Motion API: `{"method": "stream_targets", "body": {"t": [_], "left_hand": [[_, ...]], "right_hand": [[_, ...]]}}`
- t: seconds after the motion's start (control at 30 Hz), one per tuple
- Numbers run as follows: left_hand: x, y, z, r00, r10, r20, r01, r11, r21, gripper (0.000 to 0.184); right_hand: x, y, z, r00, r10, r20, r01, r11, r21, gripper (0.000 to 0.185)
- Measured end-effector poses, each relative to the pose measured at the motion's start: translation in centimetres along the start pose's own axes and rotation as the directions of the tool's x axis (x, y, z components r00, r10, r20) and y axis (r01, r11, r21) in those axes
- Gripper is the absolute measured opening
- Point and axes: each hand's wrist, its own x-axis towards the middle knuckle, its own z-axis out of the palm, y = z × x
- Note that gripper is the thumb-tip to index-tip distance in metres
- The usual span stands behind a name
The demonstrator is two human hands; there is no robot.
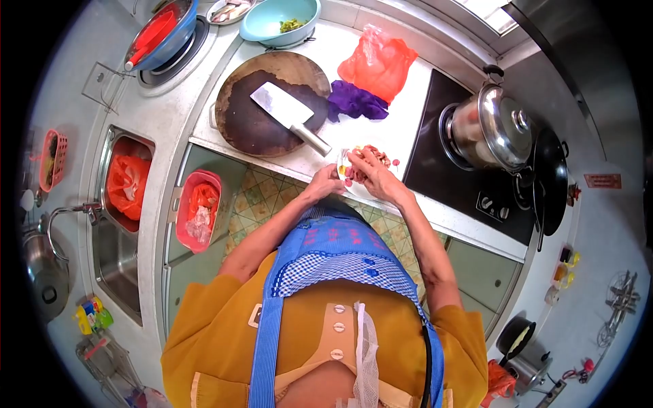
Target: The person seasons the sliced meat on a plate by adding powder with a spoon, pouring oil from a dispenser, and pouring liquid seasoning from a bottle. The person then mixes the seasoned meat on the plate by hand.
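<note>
At the counter's front edge sits a white plate (343, 162) with a coloured pattern, heaped with small reddish-brown meat pieces (376, 154). My left hand (326, 183) grips the plate's near left rim, fingers closed on it. Over the plate, my right hand (374, 175) has its fingers bent together into the meat; its fingertips are partly hidden. Left of the plate, a cleaver (282, 109) lies flat on a round, dark-stained wooden chopping board (239, 88), its handle pointing toward my hands. Behind the plate is a crumpled purple cloth (358, 100).
A red plastic bag (378, 62) and a light blue bowl (256, 26) with greens stand farther back. On the right, a lidded steel pot (491, 122) and a black wok (549, 173) occupy the black stove (435, 129). A pink bin (182, 211) hangs at left, near the sink (109, 251).
</note>
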Motion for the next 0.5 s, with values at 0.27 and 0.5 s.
{"method": "stream_targets", "body": {"t": [0.27, 0.5], "left_hand": [[-0.2, 0.3, 0.4, 0.998, -0.023, -0.061, 0.021, 0.999, -0.027, 0.04], [0.1, -0.2, 0.2, 0.998, 0.0, -0.063, 0.0, 1.0, -0.012, 0.04]], "right_hand": [[-0.3, 0.0, -0.6, 0.899, 0.438, 0.023, -0.403, 0.805, 0.436, 0.035], [0.6, 1.2, 3.9, 0.822, 0.356, -0.445, -0.462, 0.873, -0.155, 0.053]]}}
